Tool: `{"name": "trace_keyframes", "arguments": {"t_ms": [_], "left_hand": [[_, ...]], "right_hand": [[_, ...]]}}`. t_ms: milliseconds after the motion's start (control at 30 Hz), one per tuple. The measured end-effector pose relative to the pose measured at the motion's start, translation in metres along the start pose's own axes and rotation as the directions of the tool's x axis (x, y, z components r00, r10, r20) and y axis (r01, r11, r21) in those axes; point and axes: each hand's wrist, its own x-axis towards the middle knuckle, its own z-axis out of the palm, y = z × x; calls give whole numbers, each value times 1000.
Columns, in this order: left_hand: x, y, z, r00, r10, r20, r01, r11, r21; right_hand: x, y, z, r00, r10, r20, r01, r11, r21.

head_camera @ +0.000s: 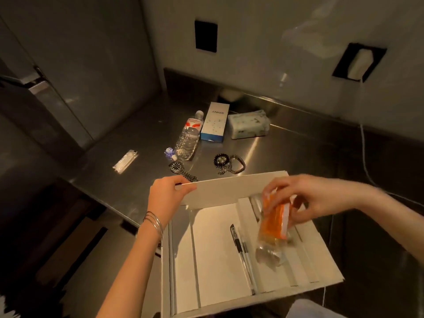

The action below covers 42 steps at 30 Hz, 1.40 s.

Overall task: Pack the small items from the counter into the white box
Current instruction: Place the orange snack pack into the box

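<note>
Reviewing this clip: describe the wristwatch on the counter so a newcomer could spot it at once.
Start at the steel counter, just beyond the white box flap. The wristwatch lies by the base of the fallen water bottle. Unlike the dark jewellery to its right, it has a round dark dial and metal link band.

White box (220, 188); orange-labelled clear bottle (274, 222); black-gripped clear pen (241, 249); white-and-blue carton (215, 122); pale green patterned pouch (249, 126); red-labelled clear bottle (189, 136); grey steel counter (286, 152).

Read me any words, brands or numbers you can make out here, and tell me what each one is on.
"ANKER": on the white and blue carton.
Red label of the water bottle: too blurred to read.
Orange label of the bottle in the right hand: unreadable.
</note>
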Motion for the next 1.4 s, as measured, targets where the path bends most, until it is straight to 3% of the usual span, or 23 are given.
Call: {"name": "trace_keyframes", "arguments": {"t_ms": [100,267,733,933,1133,1400], "left_hand": [[-1,1,0,1000,15,-8,-15,1000,7],[-3,-1,0,1000,11,-12,-11,1000,-15],[-4,3,-1,1000,0,-2,0,1000,-14],[-3,2,0,1000,-12,-1,12,1000,-25],[-3,1,0,1000,-4,-4,4,1000,-27],[-2,0,1,1000,-4,-13,4,1000,-18]], "right_hand": [[-10,-4,48,975,121,184,-72,965,-250],[-6,-4,76,959,260,115,-192,891,-412],[-7,-7,97,887,460,-51,-461,869,-179],[-16,-12,75,845,520,124,-503,852,-143],[-10,-13,63,823,515,240,-465,853,-237],[-16,-6,63,842,497,212,-483,868,-115]]}}
